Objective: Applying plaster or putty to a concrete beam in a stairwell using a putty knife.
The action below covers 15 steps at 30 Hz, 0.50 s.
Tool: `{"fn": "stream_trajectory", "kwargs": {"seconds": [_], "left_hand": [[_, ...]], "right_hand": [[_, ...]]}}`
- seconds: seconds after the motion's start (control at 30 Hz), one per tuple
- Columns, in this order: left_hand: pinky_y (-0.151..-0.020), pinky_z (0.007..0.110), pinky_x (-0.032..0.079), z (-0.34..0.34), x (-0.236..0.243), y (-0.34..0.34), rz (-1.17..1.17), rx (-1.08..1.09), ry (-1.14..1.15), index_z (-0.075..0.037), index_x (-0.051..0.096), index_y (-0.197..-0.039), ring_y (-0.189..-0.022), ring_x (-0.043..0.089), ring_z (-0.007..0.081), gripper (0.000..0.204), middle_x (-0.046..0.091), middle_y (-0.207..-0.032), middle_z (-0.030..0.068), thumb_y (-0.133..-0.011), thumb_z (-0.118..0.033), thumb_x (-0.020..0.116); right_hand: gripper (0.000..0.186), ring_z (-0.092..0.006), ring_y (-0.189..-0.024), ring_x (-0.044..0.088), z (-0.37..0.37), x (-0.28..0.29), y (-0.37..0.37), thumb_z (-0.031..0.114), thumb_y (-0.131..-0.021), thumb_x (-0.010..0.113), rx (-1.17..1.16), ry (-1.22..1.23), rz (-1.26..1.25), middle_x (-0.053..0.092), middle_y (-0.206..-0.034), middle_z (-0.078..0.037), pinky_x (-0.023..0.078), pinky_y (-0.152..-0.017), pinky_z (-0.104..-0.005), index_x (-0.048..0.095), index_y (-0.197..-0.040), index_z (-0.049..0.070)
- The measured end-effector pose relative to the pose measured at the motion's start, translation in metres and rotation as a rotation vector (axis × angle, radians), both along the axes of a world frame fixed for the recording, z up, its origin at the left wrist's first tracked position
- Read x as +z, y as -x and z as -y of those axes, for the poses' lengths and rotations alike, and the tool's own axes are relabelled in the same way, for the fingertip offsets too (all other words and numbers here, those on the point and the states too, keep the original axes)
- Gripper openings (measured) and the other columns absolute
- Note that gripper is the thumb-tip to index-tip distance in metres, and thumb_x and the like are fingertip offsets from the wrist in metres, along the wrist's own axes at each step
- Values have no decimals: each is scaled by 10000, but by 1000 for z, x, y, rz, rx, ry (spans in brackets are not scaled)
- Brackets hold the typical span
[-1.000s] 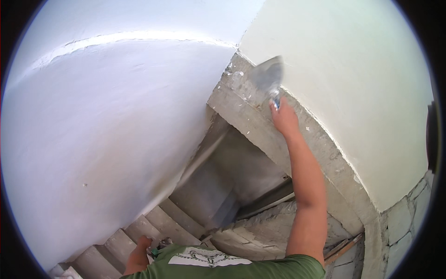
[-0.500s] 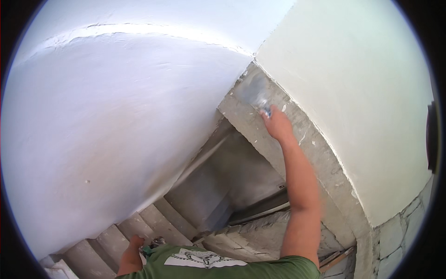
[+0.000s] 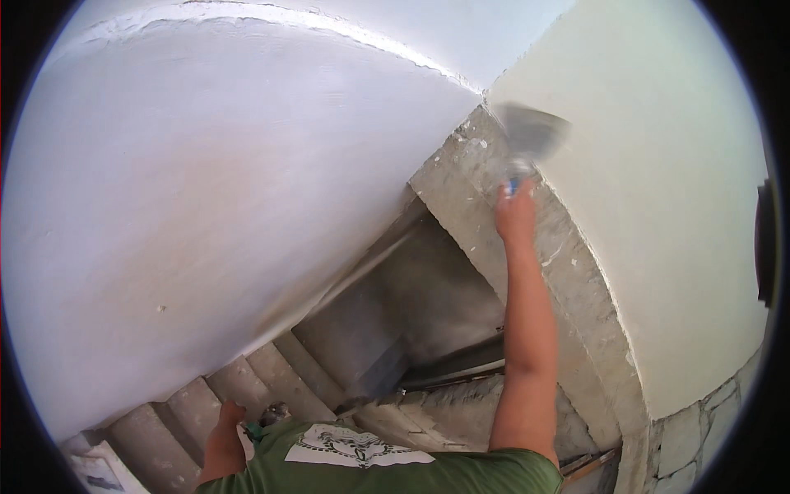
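My right hand (image 3: pixel 517 210) grips a scraper (image 3: pixel 528 132) with a wide metal blade and blue handle. The blurred blade overlaps the pale upper-right wall (image 3: pixel 642 165) just beside the corner, above a rough, paint-flecked concrete band (image 3: pixel 465 177). Low on the left, my left hand (image 3: pixel 230 410) is curled closed beside a green and metal object (image 3: pixel 271 416), which is partly hidden by my green shirt. I cannot make out clearly what that hand holds.
A white plastered wall (image 3: pixel 181 206) fills the left. Concrete steps (image 3: pixel 292 383) descend beside it toward a shadowed stairwell opening (image 3: pixel 411 296). Stone blockwork (image 3: pixel 691 436) is at lower right, wooden strips (image 3: pixel 588 469) below, and a dark object (image 3: pixel 764 243) at the right rim.
The scraper dipped onto the concrete band half a second ago and has since swung up and right over the pale wall edge. The view has shifted, moving the wall corner rightward in the picture.
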<state>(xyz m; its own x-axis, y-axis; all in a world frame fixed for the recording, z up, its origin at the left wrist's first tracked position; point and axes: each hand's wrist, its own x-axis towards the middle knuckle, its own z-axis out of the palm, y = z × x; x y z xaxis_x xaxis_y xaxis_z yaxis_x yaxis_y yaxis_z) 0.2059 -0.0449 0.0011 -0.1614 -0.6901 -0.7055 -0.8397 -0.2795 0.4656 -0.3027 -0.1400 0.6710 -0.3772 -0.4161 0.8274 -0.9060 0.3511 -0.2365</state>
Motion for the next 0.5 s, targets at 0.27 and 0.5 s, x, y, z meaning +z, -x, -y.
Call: {"fn": "stream_trajectory", "kwargs": {"seconds": [0.27,0.5], "left_hand": [[-861,455,498,7,-6,-1,16,-12,137,77,663,-983,-989,626,415,513,640,-1030,293,-734,-372,653],[-887,464,477,14,-17,17,-30,2,227,92,656,-960,-1024,593,436,525,612,-1069,311,-754,-390,630]], "right_hand": [[365,-483,-880,593,-9,1,-30,336,-905,557,3,-196,-6,622,-904,-297,468,-764,-525,473,-1062,17],[361,-470,-857,601,-5,-17,-22,324,-900,564,-19,-656,-162,628,-887,-278,479,-750,-521,478,-1075,20]]}}
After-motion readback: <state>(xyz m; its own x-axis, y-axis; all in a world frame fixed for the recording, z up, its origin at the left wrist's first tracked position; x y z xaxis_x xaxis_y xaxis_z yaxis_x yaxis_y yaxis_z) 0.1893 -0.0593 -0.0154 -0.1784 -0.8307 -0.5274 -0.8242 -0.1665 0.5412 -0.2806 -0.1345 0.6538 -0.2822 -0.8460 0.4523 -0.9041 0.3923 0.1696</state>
